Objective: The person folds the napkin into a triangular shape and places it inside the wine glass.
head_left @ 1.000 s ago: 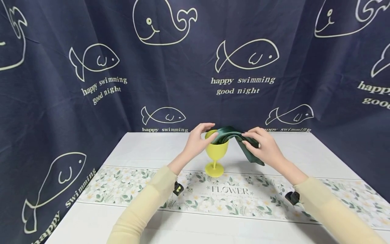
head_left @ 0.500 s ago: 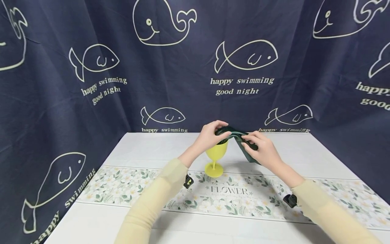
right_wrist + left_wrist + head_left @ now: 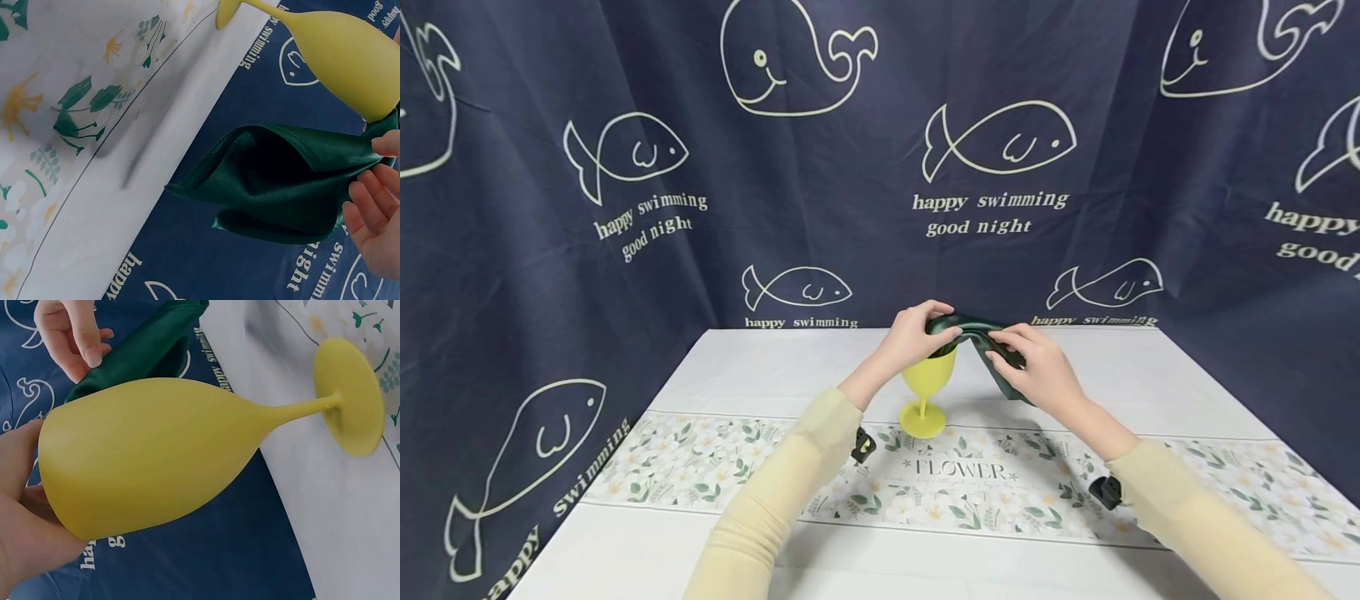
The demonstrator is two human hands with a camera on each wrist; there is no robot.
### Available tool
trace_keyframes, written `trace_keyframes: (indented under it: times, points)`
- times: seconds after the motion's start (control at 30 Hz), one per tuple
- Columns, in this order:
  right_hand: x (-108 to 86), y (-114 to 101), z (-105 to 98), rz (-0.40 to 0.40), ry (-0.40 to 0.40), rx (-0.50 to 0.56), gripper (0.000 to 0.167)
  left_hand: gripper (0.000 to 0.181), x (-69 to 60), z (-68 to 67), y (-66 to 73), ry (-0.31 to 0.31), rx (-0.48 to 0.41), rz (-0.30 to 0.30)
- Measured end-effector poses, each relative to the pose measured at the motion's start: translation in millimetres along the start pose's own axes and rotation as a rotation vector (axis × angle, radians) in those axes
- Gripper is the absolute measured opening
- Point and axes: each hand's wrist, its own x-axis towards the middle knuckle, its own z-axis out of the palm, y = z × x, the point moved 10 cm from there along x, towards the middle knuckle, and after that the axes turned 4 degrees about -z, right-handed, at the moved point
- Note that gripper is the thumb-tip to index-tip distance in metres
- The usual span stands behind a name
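A yellow goblet (image 3: 928,379) stands upright on the table, with one end of a dark green satin cloth (image 3: 973,323) in its mouth. Over the rim, my left hand (image 3: 916,335) holds the cloth between thumb and fingers. The left wrist view has the goblet (image 3: 150,456) large in front, hiding part of that hand. To the goblet's right, my right hand (image 3: 1037,367) pinches the cloth where it arches out. Beyond the pinch, the free end of the cloth (image 3: 269,181) hangs down in loose folds, as the right wrist view shows. How deep the cloth reaches inside is hidden.
A white table (image 3: 700,550) carries a printed floral band (image 3: 715,467) marked "FLOWER". Dark blue curtains (image 3: 820,200) with fish and whale drawings rise behind the table and along its sides.
My left hand has shifted right from the goblet's left rim and closed round the cloth at its mouth. My right hand, still pinching the cloth, has moved slightly left.
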Motion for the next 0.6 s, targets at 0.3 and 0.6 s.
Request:
trace_keyframes:
  times: [0.3, 0.6]
  points:
    - [-0.2, 0.5, 5.6, 0.004, -0.002, -0.056, 0.029, 0.042, 0.1, -7.0, -6.3, 0.016, -0.117, 0.015]
    - [1.0, 1.2, 5.8, 0.015, -0.016, -0.049, 0.028, 0.042, -1.3, -13.0, -8.1, 0.003, -0.189, -0.003]
